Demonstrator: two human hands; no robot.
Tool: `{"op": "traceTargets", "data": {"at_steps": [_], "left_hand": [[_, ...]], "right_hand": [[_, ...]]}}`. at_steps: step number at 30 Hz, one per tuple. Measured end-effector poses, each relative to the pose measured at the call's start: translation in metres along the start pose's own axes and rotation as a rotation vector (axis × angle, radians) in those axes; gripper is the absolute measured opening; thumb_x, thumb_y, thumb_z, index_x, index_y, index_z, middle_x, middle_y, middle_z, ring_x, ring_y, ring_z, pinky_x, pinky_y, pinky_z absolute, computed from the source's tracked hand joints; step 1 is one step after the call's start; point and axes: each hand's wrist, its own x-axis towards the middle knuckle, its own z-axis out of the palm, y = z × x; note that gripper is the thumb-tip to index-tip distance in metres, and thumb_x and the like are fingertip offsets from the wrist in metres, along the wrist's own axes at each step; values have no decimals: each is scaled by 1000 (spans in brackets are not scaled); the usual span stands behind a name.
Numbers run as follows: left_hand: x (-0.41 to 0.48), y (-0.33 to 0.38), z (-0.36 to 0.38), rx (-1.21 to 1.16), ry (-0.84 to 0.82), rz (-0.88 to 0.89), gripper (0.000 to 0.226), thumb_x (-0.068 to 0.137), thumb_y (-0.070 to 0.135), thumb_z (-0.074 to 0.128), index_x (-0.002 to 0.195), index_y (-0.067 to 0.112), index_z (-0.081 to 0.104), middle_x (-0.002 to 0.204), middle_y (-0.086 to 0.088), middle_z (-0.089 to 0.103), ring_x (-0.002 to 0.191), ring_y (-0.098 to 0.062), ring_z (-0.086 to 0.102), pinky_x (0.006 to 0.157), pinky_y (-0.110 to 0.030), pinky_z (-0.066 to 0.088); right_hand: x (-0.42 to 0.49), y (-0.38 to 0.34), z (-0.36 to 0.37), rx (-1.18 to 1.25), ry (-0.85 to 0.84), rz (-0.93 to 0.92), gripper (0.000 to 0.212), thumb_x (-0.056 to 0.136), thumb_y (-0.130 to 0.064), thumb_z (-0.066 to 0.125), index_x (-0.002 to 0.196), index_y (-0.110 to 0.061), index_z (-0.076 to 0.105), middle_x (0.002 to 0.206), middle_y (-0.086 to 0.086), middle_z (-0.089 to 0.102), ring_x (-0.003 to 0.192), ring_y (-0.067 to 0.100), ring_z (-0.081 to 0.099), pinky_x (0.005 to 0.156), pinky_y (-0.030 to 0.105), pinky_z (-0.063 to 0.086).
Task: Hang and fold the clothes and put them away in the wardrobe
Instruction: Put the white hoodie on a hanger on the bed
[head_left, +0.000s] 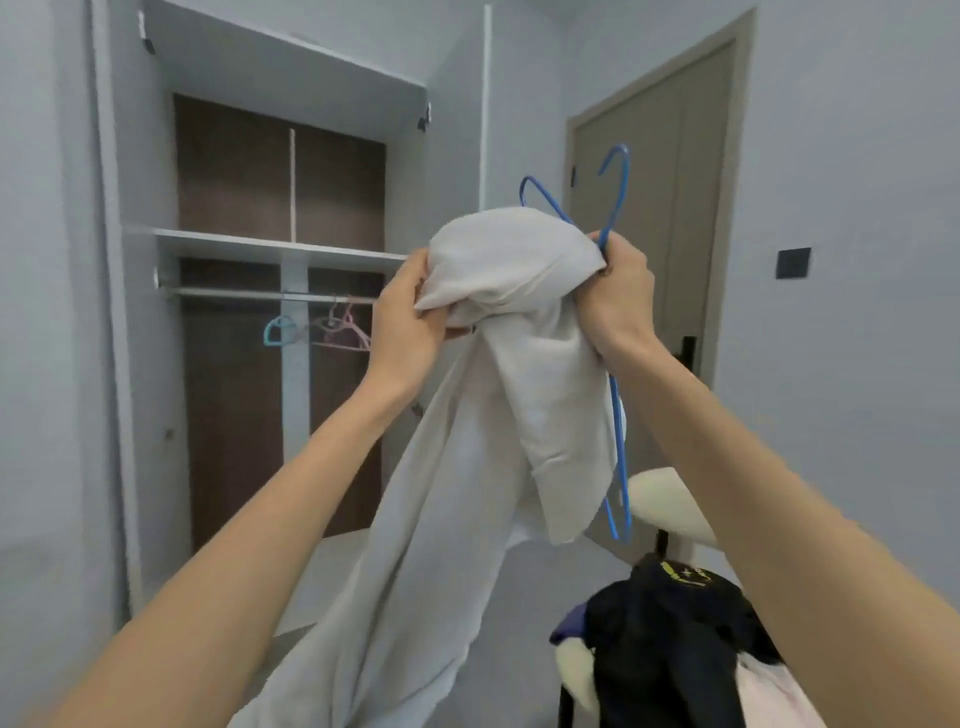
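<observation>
**Pale garment held up at the wardrobe, both hands busy**

The left hand (410, 312) pinches a bunched fold of the pale grey garment (511, 260), fingers curled into the cloth. The right hand (621, 296) is fisted round the blue wire hangers (618, 426) plus cloth. It's all held up in front of the open wardrobe (270, 244).

I log garment (519, 270) between my fingers: plain pale grey-white | hangers (619, 441) at right fingers (621, 254): bright blue | wardrobe back (234, 171) left of left fingers (410, 280): dark brown woodgrain | teal hanger (278, 330), pink hanger (345, 332) beside it | clothes heap (670, 623) below right fingers: black, possibly yellow print
</observation>
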Motion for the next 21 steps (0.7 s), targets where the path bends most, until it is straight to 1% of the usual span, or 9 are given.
{"op": "traceTargets", "data": {"at_steps": [4,6,8,10,11,14,15,18,21], "left_hand": [[24,47,92,-273,-69,11,17,95,3,50,95,19,53,98,-2,63,86,-11,66,64,-31,58],[28,71,131,-349,-88,45,18,94,4,52,92,21,52,96,-4,62,87,-15,65,61,-33,59],[28,92,166,-423,-105,78,14,94,5,53,95,19,51,92,1,60,84,-11,63,61,-37,60],[24,106,197,-496,-129,76,13,95,5,53,93,19,51,92,2,60,84,-10,63,66,-42,60],[20,111,210,-522,-141,66,13,95,6,52,94,19,51,93,2,61,85,-9,64,66,-41,60],[2,111,244,-529,-154,46,11,96,8,52,98,18,52,90,9,62,78,5,65,56,-18,54],[-7,107,254,-532,-170,25,10,96,9,53,97,19,53,89,11,62,78,5,65,55,-16,53],[-40,84,281,-531,-252,-87,12,96,11,51,93,22,55,92,9,63,82,-3,66,56,-21,55],[-79,57,304,-499,-356,-201,14,96,12,49,97,22,59,93,12,65,86,-10,67,58,-30,58]], "right_hand": [[34,-30,-100,-164,183,-101,15,89,-5,45,92,1,59,71,-8,53,75,14,47,60,26,36],[44,-44,-145,-242,252,-142,14,90,-6,45,91,-2,58,70,-10,51,74,15,47,58,23,35],[49,-55,-183,-313,300,-168,14,92,-9,45,88,-9,58,71,-11,53,74,15,48,59,23,35],[51,-58,-215,-378,329,-183,15,92,-9,45,86,-10,58,72,-10,54,74,16,49,63,26,37],[50,-57,-228,-409,336,-183,14,91,-8,44,85,-10,57,72,-9,54,73,16,49,64,27,38],[41,-40,-261,-496,324,-159,14,91,-7,43,85,-15,53,79,-4,58,73,17,50,65,27,40],[36,-30,-270,-525,318,-144,15,90,-6,43,86,-16,53,80,-4,58,72,17,50,63,25,39],[13,8,-293,-606,298,-76,17,88,-5,43,86,-20,52,76,-9,55,66,9,47,54,11,34],[-21,55,-313,-657,297,26,18,87,-3,43,84,-18,52,69,-15,51,62,2,46,53,7,35]]}}
